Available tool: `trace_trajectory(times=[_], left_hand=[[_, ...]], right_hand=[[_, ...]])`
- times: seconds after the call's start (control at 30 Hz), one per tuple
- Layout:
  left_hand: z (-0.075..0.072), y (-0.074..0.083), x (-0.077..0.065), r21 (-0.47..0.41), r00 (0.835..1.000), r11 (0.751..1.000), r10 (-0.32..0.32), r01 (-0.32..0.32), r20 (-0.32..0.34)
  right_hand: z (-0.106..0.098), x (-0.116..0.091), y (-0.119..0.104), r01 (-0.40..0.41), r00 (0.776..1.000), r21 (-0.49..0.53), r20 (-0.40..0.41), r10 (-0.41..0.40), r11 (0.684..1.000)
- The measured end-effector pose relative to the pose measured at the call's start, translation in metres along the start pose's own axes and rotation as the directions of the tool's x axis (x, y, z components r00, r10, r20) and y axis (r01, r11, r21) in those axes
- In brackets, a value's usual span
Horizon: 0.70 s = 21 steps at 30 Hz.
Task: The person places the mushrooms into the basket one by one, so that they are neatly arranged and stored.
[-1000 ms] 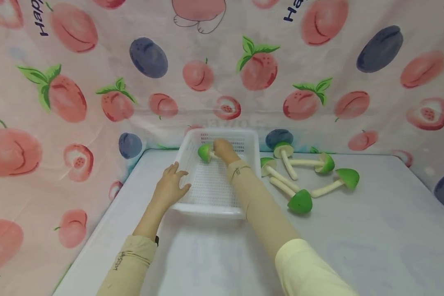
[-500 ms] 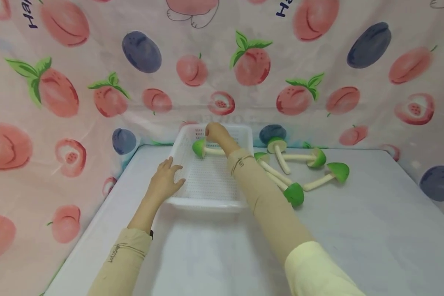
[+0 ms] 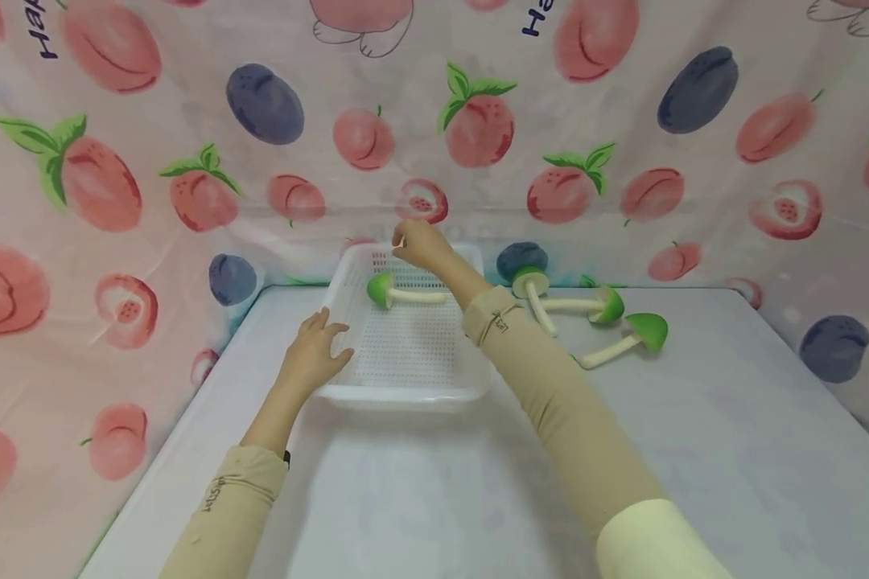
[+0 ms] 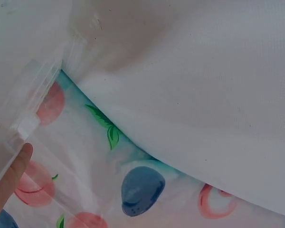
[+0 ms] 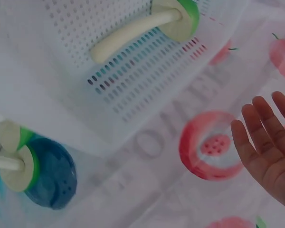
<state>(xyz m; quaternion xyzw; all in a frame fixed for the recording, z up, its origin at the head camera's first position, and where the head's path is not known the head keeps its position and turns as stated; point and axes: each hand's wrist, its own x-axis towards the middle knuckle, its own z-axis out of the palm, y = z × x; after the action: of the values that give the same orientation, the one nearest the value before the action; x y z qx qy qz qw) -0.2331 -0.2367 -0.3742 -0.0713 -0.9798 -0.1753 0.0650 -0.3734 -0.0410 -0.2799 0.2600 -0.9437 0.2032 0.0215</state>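
Head cam: R hand hung above the far end of the white basket, seen mostly from the back, so finger spread was hard to judge there. R wrist cam settled it: palm showing, fingers fairly straight w/ small gaps, nothing held, hand apart from the basket. L hand was at the basket's L side, fingers spread wide, thumb toward the inside; L wrist cam showed only one finger vs. the basket's edge, w/ the fruit-print cloth & white table beyond.

Green-capped mushroom lay on its side in the basket, toward the far end, cap to L, stem to R. R wrist cam gave the cap's pale underside & the slotted end wall, w/ other caps outside the basket at lower L. Head cam had three loose mushrooms plainly visible on the table R of the basket, plus a green sliver by the R sleeve.

Vs. 1 s earlier: R hand had been on the mushroom's stem; now it was up & clear of it. Two mushrooms nearest the basket's R side, visible then, were now mostly behind the R arm. L hand abt. the same.
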Motion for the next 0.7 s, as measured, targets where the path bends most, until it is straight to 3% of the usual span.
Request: trace_trajectory(times=[0.17, 0.43, 0.7], left_hand=[[0.0, 0.001, -0.001, -0.006, 1.0, 1.0, 0.005, -0.005, 0.008], [0.0, -0.002, -0.002, -0.011, 1.0, 1.0, 0.012, -0.012, 0.005], [0.0, -0.002, -0.001, -0.024, 1.0, 1.0, 0.019, -0.019, -0.002]], right_hand=[[-0.021, -0.027, -0.013, 0.012, 0.999, -0.026, -0.047, -0.013, 1.0], [-0.04, -0.052, -0.009, 0.06, 0.994, 0.035, -0.099, -0.056, 0.998], [-0.053, -0.092, 0.001, 0.086, 0.983, 0.188, -0.178, -0.052, 0.978]])
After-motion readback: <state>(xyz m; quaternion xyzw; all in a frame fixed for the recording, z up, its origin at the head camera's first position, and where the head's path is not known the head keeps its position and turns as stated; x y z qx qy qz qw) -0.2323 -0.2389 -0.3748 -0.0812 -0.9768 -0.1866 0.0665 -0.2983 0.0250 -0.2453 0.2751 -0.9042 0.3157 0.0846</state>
